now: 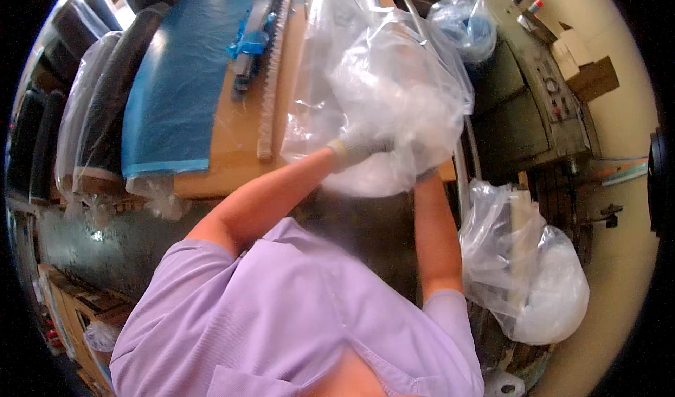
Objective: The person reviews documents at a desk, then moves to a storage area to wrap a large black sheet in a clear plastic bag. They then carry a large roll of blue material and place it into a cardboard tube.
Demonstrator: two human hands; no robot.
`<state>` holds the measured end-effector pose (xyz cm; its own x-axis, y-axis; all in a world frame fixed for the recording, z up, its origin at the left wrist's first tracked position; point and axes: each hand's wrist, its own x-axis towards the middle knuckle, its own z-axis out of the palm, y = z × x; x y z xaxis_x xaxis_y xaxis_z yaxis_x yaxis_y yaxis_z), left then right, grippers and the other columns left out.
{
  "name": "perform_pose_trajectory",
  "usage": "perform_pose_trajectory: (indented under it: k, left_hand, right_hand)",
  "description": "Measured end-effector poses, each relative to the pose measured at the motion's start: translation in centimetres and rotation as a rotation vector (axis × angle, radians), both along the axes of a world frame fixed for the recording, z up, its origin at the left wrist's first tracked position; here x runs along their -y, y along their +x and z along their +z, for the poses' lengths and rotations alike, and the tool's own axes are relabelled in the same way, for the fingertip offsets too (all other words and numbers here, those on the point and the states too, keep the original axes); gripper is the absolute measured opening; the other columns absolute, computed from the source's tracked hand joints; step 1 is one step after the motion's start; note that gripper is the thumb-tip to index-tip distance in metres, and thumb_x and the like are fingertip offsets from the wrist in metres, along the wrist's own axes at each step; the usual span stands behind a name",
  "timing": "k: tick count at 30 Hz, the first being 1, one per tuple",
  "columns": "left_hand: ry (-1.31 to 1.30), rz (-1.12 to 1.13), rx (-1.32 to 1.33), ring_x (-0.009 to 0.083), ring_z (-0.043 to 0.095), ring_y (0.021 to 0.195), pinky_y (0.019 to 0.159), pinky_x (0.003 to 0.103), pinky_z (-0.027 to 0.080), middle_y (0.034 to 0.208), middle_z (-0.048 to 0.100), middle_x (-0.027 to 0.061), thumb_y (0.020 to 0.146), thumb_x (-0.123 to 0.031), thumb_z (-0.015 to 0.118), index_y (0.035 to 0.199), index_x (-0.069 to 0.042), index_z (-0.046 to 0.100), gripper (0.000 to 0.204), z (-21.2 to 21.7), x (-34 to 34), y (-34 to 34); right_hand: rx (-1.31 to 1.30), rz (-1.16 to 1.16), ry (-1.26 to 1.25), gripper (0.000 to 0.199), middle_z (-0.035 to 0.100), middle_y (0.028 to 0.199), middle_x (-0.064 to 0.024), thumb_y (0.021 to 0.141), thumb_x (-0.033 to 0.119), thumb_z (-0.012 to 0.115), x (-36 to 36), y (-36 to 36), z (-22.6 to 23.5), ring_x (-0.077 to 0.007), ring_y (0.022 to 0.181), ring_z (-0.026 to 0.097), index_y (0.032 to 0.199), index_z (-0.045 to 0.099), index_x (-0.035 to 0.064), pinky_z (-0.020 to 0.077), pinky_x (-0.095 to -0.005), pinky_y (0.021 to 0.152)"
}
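Note:
A large, crumpled clear plastic bag [401, 73] puffs up over the right part of the brown tabletop, and its near edge is blurred by motion. My left hand [362, 147], in a grey knit glove with a pale cuff, is closed on a bunched part of this plastic. Just to its right, my right hand [426, 163] reaches into the same plastic. A grey glove shows faintly through the film there, but its fingers are hidden. Further clear plastic [306, 109] lies flat to the left of the bunch.
Left on the brown table [235, 144] lies a blue sheet [176, 80]. Beside it are a long toothed strip [271, 101] and a bar with blue wrapping [249, 42]. Dark wrapped rolls [116, 109] stand far left. A filled plastic bag [541, 284] hangs right, below a grey machine [520, 109].

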<state>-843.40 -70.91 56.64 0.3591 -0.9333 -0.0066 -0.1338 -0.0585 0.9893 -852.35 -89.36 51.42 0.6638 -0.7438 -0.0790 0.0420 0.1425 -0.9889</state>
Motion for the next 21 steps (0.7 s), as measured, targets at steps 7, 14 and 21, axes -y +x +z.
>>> perform_pose_trajectory:
  k: [7,14,21]
  left_hand:
    - [0.200,-0.041,0.355,0.0182,0.053,0.109,0.099,0.032,0.039,0.118,0.057,0.0081,0.095,-0.027,0.050,0.116,-0.010,0.059,0.028,-0.4,0.3,1.0]
    - [-0.048,0.247,-0.516,0.0172,0.053,0.108,0.095,0.031,0.041,0.121,0.058,0.0085,0.095,-0.027,0.049,0.119,-0.008,0.058,0.032,3.3,-1.2,3.3]
    - [-0.069,0.156,-0.513,0.0196,0.050,0.116,0.099,0.033,0.038,0.130,0.053,0.0123,0.093,-0.033,0.055,0.131,-0.002,0.049,0.049,2.2,0.9,-0.1]
  right_hand:
    - [-0.082,0.006,-0.172,0.046,0.056,0.104,-0.0043,0.095,0.031,0.056,5.5,-0.8,6.3,-0.0151,0.102,0.051,0.126,0.052,-0.0029,0.0423,-0.0304,0.090]
    - [0.022,0.244,-0.116,0.043,0.056,0.102,-0.0020,0.094,0.028,0.058,-3.1,-4.7,2.8,-0.0138,0.099,0.052,0.125,0.053,-0.0020,0.0435,-0.0296,0.088]
    - [-0.333,0.456,-0.441,0.049,0.057,0.118,-0.0075,0.086,0.023,0.069,-4.0,-1.4,0.8,-0.0182,0.107,0.052,0.126,0.054,-0.0010,0.0433,-0.0313,0.093]
